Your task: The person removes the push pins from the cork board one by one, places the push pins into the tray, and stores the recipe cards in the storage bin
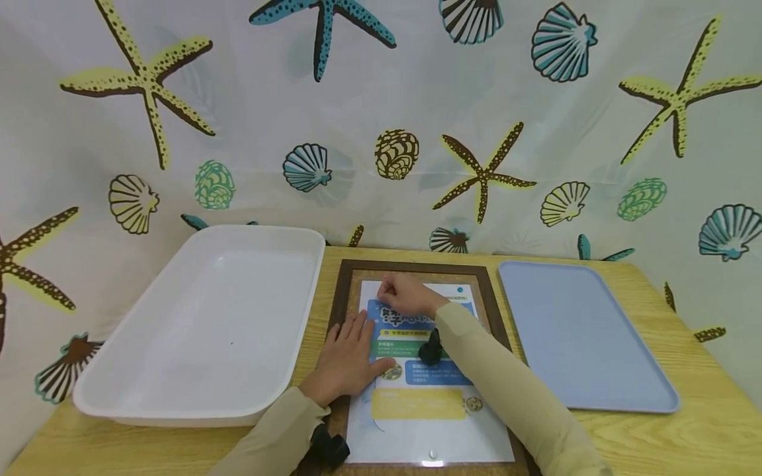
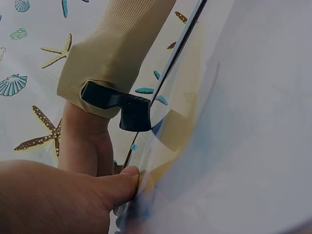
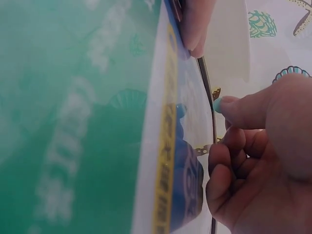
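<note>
Printed poster (image 1: 423,433), head view: where does it lie, seen from your station?

I see it on a brown-framed cork board (image 1: 411,266), set on a wood-grain table (image 1: 708,403) between a white tray (image 1: 220,324) at left and a pale blue tray (image 1: 586,330) at right. The left hand (image 1: 345,360) rests flat across the poster's left margin, fingers extended, thumb out, gripping nothing. The right hand (image 1: 407,295) is curled near the upper left corner.

And the left wrist view?

The left thumb (image 2: 117,189) shows at the poster's edge. Beyond it I note the right arm's beige sleeve (image 2: 112,48) and black wrist device (image 2: 134,114).

Right wrist view?

The poster's green panel (image 3: 92,156) fills the left side. The right thumb pinches a small teal piece (image 3: 217,105) beside the board's edge, the other fingers folded inward; I cannot identify the piece.
</note>
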Demonstrator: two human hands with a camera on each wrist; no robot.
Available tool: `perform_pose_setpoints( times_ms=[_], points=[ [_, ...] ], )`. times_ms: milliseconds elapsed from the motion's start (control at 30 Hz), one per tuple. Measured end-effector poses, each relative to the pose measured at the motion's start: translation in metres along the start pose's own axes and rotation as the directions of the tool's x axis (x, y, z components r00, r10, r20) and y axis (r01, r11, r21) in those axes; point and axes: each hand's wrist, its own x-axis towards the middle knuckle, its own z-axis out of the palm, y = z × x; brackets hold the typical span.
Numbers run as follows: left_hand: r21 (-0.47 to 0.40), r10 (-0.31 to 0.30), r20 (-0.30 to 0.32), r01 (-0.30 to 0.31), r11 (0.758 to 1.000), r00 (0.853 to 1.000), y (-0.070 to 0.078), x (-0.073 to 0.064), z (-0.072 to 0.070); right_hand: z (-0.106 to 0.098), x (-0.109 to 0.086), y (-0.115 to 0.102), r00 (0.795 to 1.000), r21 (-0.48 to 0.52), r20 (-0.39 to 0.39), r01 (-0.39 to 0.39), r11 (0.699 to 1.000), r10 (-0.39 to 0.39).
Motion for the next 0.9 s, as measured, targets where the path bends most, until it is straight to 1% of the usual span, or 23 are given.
perform_pose_setpoints(
  times_ms=[167, 333, 433, 633, 800, 900],
  points=[
    [-0.002, -0.004, -0.001, 0.004, 1.0, 1.0, 0.0, -0.001, 0.0, -0.001, -0.004, 0.001, 1.0, 0.004, 0.01, -0.021, 1.0, 0.021],
    [0.0, -0.002, -0.007, 0.002, 1.0, 1.0, 0.001, -0.002, 0.0, -0.003, -0.008, 0.004, 1.0, -0.002, 0.023, -0.021, 1.0, 0.021],
    [-0.005, -0.003, -0.006, 0.003, 1.0, 1.0, 0.001, -0.002, 0.0, -0.005, -0.01, 0.006, 0.999, -0.004, 0.028, -0.038, 0.999, 0.038],
    [0.0, 0.003, -0.008, -0.003, 1.0, 1.0, 0.0, 0.0, 0.001, -0.01, -0.017, 0.007, 0.998, 0.001, 0.027, -0.048, 0.999, 0.048],
    [0.004, 0.008, -0.014, -0.008, 1.0, 1.0, 0.0, 0.002, 0.002, -0.012, -0.02, 0.007, 0.997, 0.003, 0.028, -0.076, 0.997, 0.075],
    [0.008, 0.006, -0.013, -0.006, 1.0, 1.0, 0.0, 0.002, 0.002, -0.013, -0.021, 0.009, 0.997, -0.003, 0.03, -0.069, 0.998, 0.069]
  ],
)
